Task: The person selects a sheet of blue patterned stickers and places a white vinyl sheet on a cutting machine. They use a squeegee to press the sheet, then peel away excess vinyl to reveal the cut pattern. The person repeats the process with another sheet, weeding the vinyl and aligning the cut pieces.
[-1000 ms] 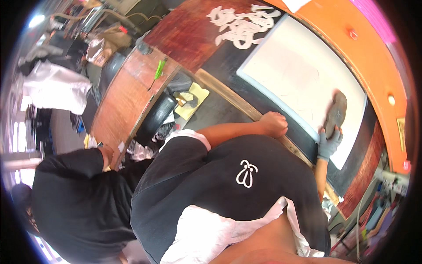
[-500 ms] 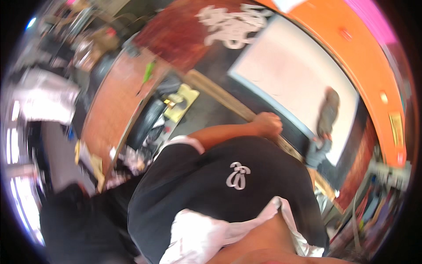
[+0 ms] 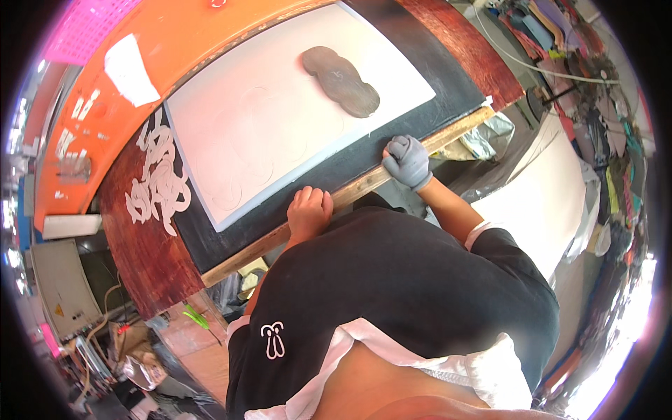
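My bare left hand (image 3: pixel 309 212) rests with curled fingers over the wooden strip (image 3: pixel 360 187) along the table's near edge. To its right, my right hand (image 3: pixel 407 162), in a grey glove, is closed in a fist against the same edge; whatever lies inside it is hidden. Beyond the hands lies a large white sheet (image 3: pixel 231 164) with faint curved outlines on it. A dark brown, wavy-edged flat template (image 3: pixel 341 80), shaped like a pair of soles, lies on the sheet's right part, apart from both hands.
White looped cut-out pieces (image 3: pixel 162 185) lie left of the sheet on the reddish tabletop (image 3: pixel 136 269). An orange machine body (image 3: pixel 185 52) borders the far side. A green-handled tool (image 3: pixel 196 316) lies on a lower board at left. Stacked coloured material (image 3: pixel 542 31) stands at far right.
My view has swung round, and the blur has cleared. The gloved hand appeared close to the template before; now a gap shows between them. My left hand stays at the wooden edge.
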A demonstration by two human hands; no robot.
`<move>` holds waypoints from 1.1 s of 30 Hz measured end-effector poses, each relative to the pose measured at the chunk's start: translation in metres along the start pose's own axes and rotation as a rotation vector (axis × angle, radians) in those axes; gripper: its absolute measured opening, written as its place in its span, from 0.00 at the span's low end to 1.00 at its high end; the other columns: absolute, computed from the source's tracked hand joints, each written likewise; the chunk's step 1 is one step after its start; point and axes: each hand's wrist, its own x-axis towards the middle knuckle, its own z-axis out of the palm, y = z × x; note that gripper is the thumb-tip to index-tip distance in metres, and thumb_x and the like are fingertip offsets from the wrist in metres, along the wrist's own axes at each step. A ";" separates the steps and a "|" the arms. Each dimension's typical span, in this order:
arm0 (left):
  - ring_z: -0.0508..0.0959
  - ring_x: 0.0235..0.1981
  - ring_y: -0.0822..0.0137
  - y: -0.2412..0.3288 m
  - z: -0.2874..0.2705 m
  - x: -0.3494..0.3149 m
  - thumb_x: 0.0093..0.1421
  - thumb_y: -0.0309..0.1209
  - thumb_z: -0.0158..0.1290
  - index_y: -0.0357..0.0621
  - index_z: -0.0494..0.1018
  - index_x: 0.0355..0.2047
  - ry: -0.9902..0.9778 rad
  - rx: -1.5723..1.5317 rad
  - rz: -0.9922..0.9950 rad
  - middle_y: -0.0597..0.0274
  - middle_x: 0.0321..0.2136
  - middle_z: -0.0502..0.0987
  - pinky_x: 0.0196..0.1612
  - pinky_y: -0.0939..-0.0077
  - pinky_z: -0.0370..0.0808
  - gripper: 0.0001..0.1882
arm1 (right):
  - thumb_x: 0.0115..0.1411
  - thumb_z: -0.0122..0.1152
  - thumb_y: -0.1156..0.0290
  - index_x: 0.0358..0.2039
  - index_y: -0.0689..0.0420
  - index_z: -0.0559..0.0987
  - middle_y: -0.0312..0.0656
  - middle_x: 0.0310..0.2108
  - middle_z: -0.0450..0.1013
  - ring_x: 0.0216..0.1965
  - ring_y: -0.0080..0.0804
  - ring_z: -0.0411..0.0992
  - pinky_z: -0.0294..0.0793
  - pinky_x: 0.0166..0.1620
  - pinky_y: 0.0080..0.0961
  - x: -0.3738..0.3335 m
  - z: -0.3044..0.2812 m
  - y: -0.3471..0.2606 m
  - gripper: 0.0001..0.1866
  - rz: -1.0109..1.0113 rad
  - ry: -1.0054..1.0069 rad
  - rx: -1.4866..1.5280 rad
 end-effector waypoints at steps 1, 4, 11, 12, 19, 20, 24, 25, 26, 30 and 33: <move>0.71 0.23 0.58 -0.001 0.001 0.002 0.50 0.32 0.53 0.46 0.65 0.15 0.002 -0.005 0.009 0.61 0.19 0.67 0.23 0.65 0.70 0.11 | 0.42 0.60 0.72 0.17 0.53 0.70 0.39 0.20 0.69 0.22 0.40 0.68 0.68 0.27 0.34 0.002 0.002 0.002 0.06 0.001 0.024 -0.031; 0.71 0.23 0.58 0.000 0.007 0.008 0.50 0.32 0.53 0.46 0.65 0.15 0.020 0.022 0.025 0.61 0.19 0.67 0.23 0.64 0.70 0.11 | 0.42 0.60 0.70 0.16 0.53 0.70 0.38 0.19 0.68 0.21 0.41 0.67 0.68 0.25 0.35 0.005 0.005 0.010 0.06 -0.002 0.095 -0.040; 0.71 0.25 0.55 0.007 0.006 0.002 0.52 0.32 0.52 0.44 0.65 0.15 0.065 0.048 0.078 0.59 0.20 0.68 0.25 0.60 0.70 0.12 | 0.44 0.57 0.66 0.17 0.52 0.72 0.39 0.18 0.68 0.22 0.42 0.67 0.69 0.26 0.37 -0.004 -0.002 0.008 0.06 -0.001 0.138 -0.072; 0.71 0.25 0.54 0.007 0.004 -0.002 0.53 0.33 0.52 0.44 0.65 0.16 0.056 0.059 0.041 0.58 0.20 0.68 0.26 0.59 0.70 0.12 | 0.45 0.57 0.65 0.17 0.52 0.72 0.39 0.18 0.68 0.23 0.42 0.68 0.69 0.27 0.37 -0.008 -0.003 0.006 0.06 -0.001 0.139 -0.083; 0.71 0.26 0.52 0.012 0.011 -0.027 0.53 0.34 0.51 0.43 0.65 0.16 0.184 0.197 0.073 0.56 0.21 0.68 0.28 0.57 0.70 0.13 | 0.52 0.53 0.63 0.22 0.54 0.74 0.46 0.24 0.70 0.27 0.47 0.69 0.69 0.32 0.41 -0.030 -0.011 0.003 0.09 -0.032 0.114 0.145; 0.71 0.27 0.52 0.014 0.013 -0.031 0.53 0.34 0.51 0.43 0.65 0.16 0.212 0.216 0.059 0.55 0.21 0.68 0.28 0.57 0.69 0.13 | 0.53 0.52 0.62 0.22 0.55 0.74 0.47 0.24 0.70 0.27 0.48 0.69 0.69 0.33 0.41 -0.031 -0.018 0.004 0.10 -0.017 0.128 0.243; 0.71 0.26 0.51 0.019 0.014 -0.046 0.52 0.33 0.51 0.43 0.65 0.16 0.247 0.297 -0.052 0.55 0.21 0.68 0.28 0.58 0.69 0.12 | 0.60 0.48 0.62 0.26 0.59 0.74 0.49 0.24 0.70 0.29 0.45 0.70 0.69 0.33 0.37 -0.017 -0.083 0.014 0.14 0.086 0.482 0.387; 0.71 0.26 0.52 0.018 0.014 -0.043 0.52 0.33 0.51 0.43 0.65 0.16 0.304 0.269 0.013 0.55 0.21 0.68 0.28 0.58 0.69 0.12 | 0.61 0.47 0.62 0.27 0.60 0.74 0.48 0.24 0.70 0.29 0.44 0.71 0.69 0.33 0.35 -0.001 -0.105 0.022 0.14 0.151 0.576 0.436; 0.71 0.26 0.52 0.019 0.013 -0.047 0.52 0.33 0.51 0.43 0.65 0.16 0.316 0.261 0.026 0.55 0.21 0.68 0.28 0.58 0.69 0.12 | 0.61 0.47 0.62 0.28 0.61 0.74 0.47 0.24 0.71 0.28 0.41 0.70 0.69 0.34 0.33 0.005 -0.129 0.028 0.15 0.179 0.652 0.493; 0.71 0.25 0.52 0.016 0.013 -0.046 0.51 0.32 0.51 0.43 0.64 0.15 0.376 0.277 0.043 0.56 0.20 0.68 0.26 0.59 0.69 0.12 | 0.61 0.46 0.61 0.29 0.61 0.74 0.44 0.23 0.72 0.27 0.34 0.69 0.68 0.34 0.30 0.034 -0.183 0.040 0.16 0.190 0.755 0.420; 0.71 0.23 0.52 0.015 0.014 -0.050 0.51 0.31 0.51 0.43 0.64 0.14 0.419 0.302 0.075 0.56 0.19 0.68 0.25 0.59 0.70 0.12 | 0.62 0.45 0.62 0.28 0.61 0.74 0.47 0.24 0.71 0.28 0.38 0.70 0.68 0.35 0.29 0.036 -0.185 0.040 0.15 0.146 0.788 0.297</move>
